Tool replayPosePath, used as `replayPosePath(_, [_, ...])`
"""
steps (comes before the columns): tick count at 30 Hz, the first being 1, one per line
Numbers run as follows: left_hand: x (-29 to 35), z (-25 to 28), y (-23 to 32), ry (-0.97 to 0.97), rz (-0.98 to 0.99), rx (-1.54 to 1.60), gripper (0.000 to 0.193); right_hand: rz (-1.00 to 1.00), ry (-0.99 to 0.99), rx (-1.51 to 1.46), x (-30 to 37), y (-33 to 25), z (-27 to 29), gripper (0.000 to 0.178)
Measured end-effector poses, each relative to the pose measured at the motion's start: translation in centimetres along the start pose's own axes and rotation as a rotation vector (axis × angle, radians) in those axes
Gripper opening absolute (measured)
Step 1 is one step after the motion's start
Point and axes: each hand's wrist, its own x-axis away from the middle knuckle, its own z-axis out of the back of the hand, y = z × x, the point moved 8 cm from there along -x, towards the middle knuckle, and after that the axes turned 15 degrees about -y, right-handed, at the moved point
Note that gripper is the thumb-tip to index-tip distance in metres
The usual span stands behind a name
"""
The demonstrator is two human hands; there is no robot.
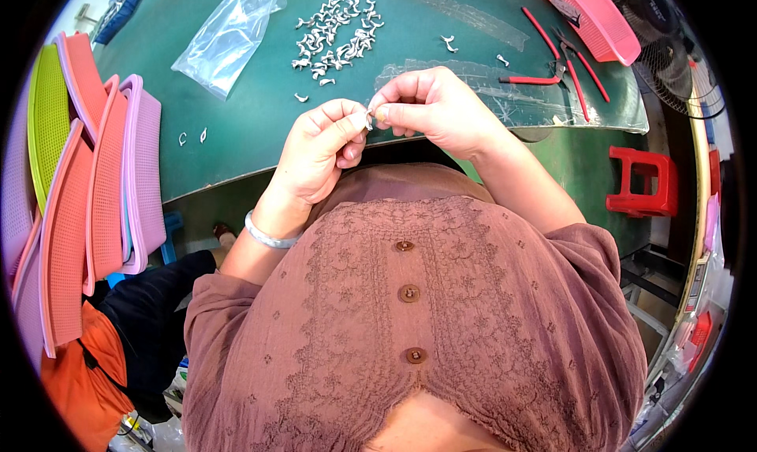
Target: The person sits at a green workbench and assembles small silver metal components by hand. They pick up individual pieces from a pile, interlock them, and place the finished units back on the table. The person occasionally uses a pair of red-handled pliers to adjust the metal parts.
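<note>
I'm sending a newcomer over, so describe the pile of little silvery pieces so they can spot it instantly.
On the green table, look past the left hand to the clear plastic bag. Just right of that bag is the pile of small, curved, silvery pieces. Unlike the few stray pieces lying apart, these are clustered closely together.

Room between metal pile [344,55] and red-handled pliers [544,80], save loose pieces [450,45].

Nothing can be read for certain. At the far right, the dark fan [658,7] bears small pale markings on its hub, too small and blurred to make out as letters or numbers.
</note>
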Motion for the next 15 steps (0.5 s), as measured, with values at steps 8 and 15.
replayPosePath(8, [-0.01, -0.12, -0.04, -0.003, 0.006, -0.023, 0.011, 0.023, 0.027, 0.025, 0.07, -0.17, -0.01, 0.013])
replayPosePath(15, [0.00, -0.20, 0.07, -0.013, 0.003, -0.057, 0.010, 0.047, 0.031, 0.059, 0.08, -0.37, -0.03, 0.012])
